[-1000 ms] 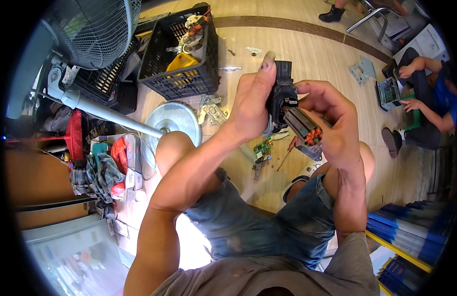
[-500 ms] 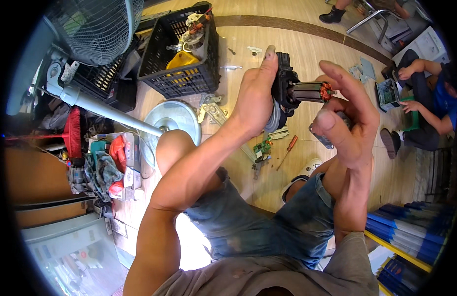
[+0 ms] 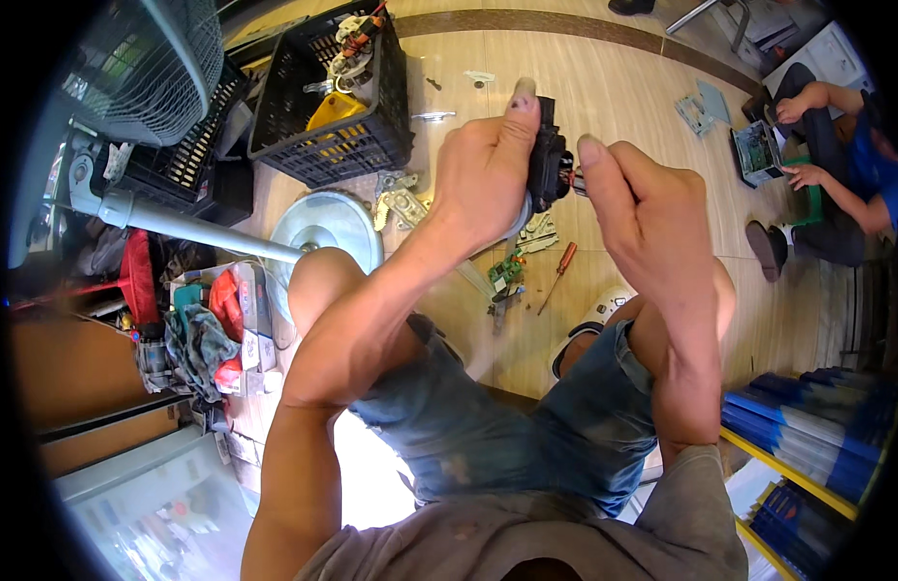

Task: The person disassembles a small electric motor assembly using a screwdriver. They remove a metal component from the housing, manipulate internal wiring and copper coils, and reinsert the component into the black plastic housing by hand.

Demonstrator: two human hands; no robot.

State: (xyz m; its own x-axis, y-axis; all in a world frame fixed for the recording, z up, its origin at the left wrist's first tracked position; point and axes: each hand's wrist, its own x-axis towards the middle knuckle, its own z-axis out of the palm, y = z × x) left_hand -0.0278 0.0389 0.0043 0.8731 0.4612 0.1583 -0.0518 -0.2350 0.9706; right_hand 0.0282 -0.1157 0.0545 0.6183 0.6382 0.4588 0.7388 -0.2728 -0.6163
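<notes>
My left hand (image 3: 483, 179) grips a small black motor part (image 3: 549, 165), thumb up along its side. My right hand (image 3: 652, 208) is curled against the other end of the same part, where a bit of copper and red wire shows; its fingers hide most of that end. Both hands are raised in front of me above my knees. On the floor below them lie a red-handled screwdriver (image 3: 559, 271) and a small green circuit piece (image 3: 507, 271).
A black crate (image 3: 371, 145) with parts and a yellow piece stands ahead on the wooden floor. A standing fan lies at the left with its round base (image 3: 323, 228) by my knee. Another person (image 3: 841, 165) sits at the right with a device.
The motor part has been turned so its copper end is now hidden under my right hand, which has closed in over it. Both hands shifted slightly together.
</notes>
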